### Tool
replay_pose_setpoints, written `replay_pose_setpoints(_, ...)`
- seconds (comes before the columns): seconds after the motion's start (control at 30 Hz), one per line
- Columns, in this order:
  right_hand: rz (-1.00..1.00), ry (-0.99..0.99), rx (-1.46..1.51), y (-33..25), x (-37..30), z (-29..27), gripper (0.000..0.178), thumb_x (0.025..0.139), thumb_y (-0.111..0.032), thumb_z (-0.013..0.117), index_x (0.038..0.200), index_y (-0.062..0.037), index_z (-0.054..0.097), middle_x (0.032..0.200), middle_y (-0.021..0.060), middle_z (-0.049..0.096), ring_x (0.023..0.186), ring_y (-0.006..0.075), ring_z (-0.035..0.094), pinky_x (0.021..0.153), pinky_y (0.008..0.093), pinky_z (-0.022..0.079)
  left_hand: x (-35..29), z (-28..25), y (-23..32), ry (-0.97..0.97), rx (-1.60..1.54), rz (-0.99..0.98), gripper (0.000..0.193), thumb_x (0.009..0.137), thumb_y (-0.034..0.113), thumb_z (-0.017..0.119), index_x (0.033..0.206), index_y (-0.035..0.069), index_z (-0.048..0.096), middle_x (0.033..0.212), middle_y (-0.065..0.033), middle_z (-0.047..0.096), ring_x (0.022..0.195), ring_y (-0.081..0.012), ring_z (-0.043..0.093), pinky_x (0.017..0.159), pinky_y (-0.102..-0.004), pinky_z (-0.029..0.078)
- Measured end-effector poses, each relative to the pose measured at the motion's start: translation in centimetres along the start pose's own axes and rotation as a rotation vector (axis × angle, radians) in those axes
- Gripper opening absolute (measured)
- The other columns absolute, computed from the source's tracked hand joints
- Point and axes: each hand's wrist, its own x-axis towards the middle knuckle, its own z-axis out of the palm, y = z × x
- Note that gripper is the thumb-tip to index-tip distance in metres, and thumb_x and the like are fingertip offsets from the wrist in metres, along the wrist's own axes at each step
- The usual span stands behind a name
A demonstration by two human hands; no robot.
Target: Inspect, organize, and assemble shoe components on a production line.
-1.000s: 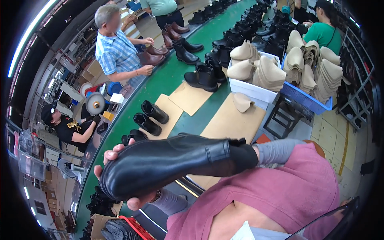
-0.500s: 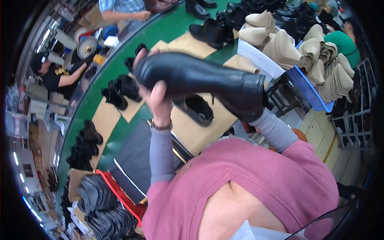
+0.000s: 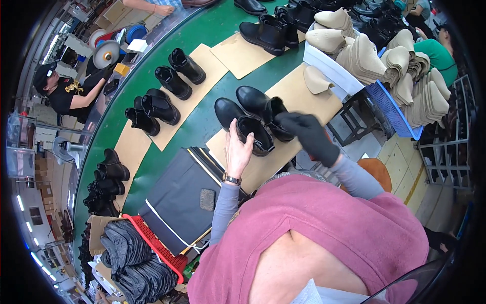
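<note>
Two shiny black ankle boots stand side by side on brown paper in front of me. My bare left hand [image 3: 239, 153] is at the shaft of the nearer boot [image 3: 229, 112], thumb at its opening and fingers along its outer side. The farther boot [image 3: 251, 99] stands to its right, its shaft turned towards my right hand. My right hand [image 3: 311, 138] wears a black glove and is smeared by motion beside that shaft. Its fingers blur together, and whether it touches the boot cannot be made out.
More black boots [image 3: 167, 106] stand on brown sheets along the green table [image 3: 202, 121]. A dark stack of sheets [image 3: 177, 202] with a small grey block lies left of my forearm. Beige shaped pieces [image 3: 349, 55] fill bins at right. A red basket [image 3: 152, 248] sits lower left.
The boot I held up across the view is down on the brown paper. My left hand has lowered with it. My gloved right hand, hidden at the boot's shaft before, now shows apart from it.
</note>
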Motion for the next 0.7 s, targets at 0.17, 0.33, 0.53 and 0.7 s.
replay_pose_setpoints(0.17,-0.19,0.231,-0.762,-0.4,4.6,-3.1,0.054,0.08,-0.028,0.071,0.125,-0.0025,0.058,0.104,0.0146,0.067,0.086,0.0232,0.065,0.076,0.0335,0.052,1.9,-0.3,1.8,0.012,0.021,-0.001,0.058,0.087,0.025,0.058,0.135,-0.002,0.04,0.074,-0.0258,0.062,0.069,-0.0418,0.062,0.068,-0.0479,0.048)
replay_pose_setpoints(0.33,-0.146,-0.18,-1.052,3.4,11.7,-3.6,0.025,0.077,-0.017,0.055,0.095,-0.0035,0.066,0.094,0.0232,0.066,0.09,0.039,0.063,0.082,0.0468,0.049,3.7,-0.3,3.2,-0.099,0.083,-0.008,0.049,0.085,0.011,0.046,0.131,-0.007,0.044,0.067,-0.0299,0.057,0.064,-0.0441,0.06,0.061,-0.0495,0.046)
replay_pose_setpoints(0.53,-0.31,-0.241,-1.024,-2.5,20.6,-3.9,0.024,0.075,-0.012,0.051,0.086,-0.0002,0.068,0.089,0.024,0.066,0.086,0.0403,0.064,0.08,0.0467,0.05,12.3,-3.2,5.9,-0.006,-0.164,-0.09,0.042,0.087,0.006,0.039,0.127,-0.002,0.053,0.056,-0.0127,0.061,0.046,-0.02,0.062,0.047,-0.0339,0.051)
replay_pose_setpoints(0.7,-0.461,-0.075,-0.869,-6.2,30.6,-2.5,0.023,0.075,-0.012,0.05,0.085,-0.0001,0.068,0.084,0.0262,0.065,0.083,0.0401,0.065,0.077,0.0471,0.051,23.4,-4.7,6.2,0.162,-0.109,0.089,0.04,0.088,0.005,0.038,0.126,0.001,0.054,0.057,-0.0123,0.06,0.046,-0.0186,0.061,0.046,-0.033,0.051)
